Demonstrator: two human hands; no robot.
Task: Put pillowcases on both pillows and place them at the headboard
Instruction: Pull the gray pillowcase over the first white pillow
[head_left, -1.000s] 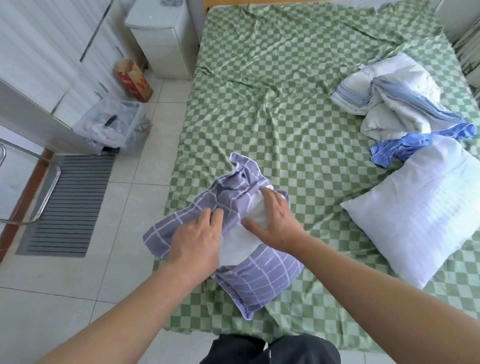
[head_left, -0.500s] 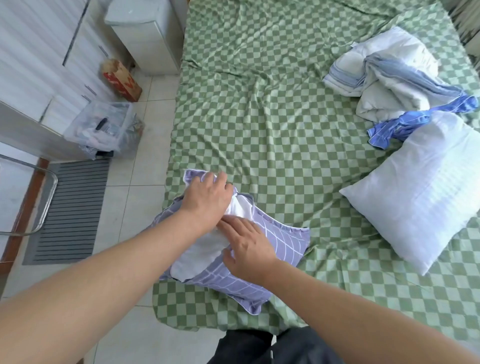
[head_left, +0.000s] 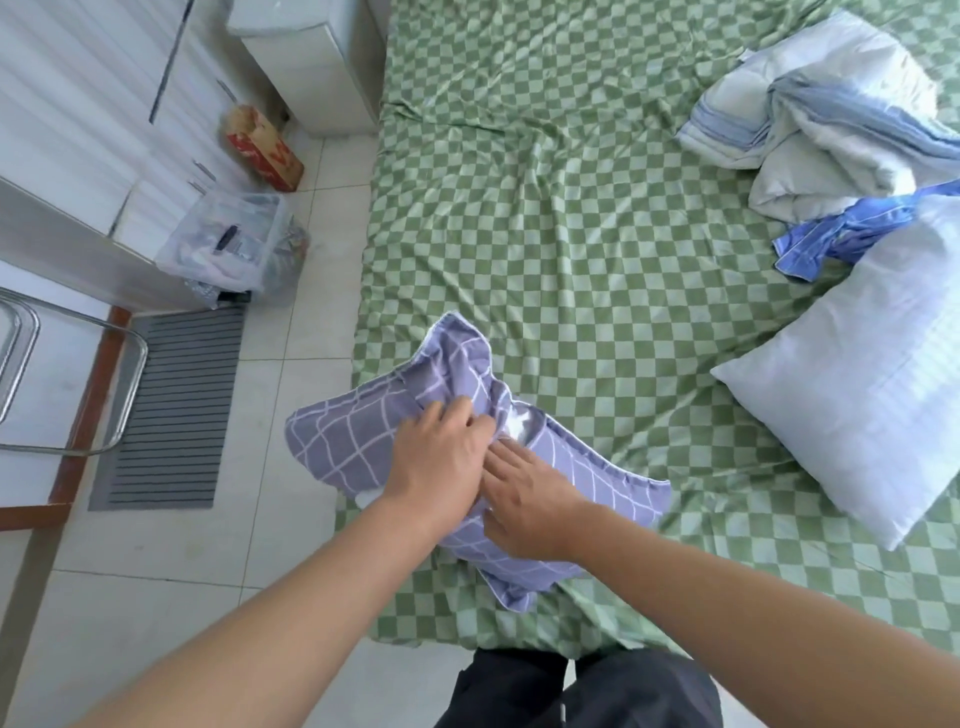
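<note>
- Head view: purple grid pillowcase (head_left: 363, 447) with a pillow mostly inside sits at the bed's near-left corner, about 7 o'clock in frame, partly overhanging the floor.
- Left hand (head_left: 439, 460) lies on top of the case, fingers curled and bunching fabric at the opening; grip looks like a pinch on the cloth edge.
- Right hand (head_left: 524, 499) sits just beside it, touching. Fingertips are tucked under the fabric fold, so I cannot tell whether it holds cloth or just presses.
- A small patch of white pillow (head_left: 519, 426) shows at the opening, 12 o'clock from the hands. So stuffing is nearly done, closing is not.
- Second pillow (head_left: 857, 374) is bare, at 3 o'clock, well apart. Blue pillowcase (head_left: 831, 239) lies just beyond it at 2 o'clock, beside the white bedding heap (head_left: 831, 119).
- Step in hand, my read: tuck the last of the pillow in and pull the flap over.
- To do it well: anchor the pillow with one hand, draw the case edge over the exposed patch with the other, then seat the far corners.
- Risk: the overhang. Slide it inward on the green checked sheet (head_left: 571, 234) before shaking.
- Headboard not in frame; placing is not yet done.
</note>
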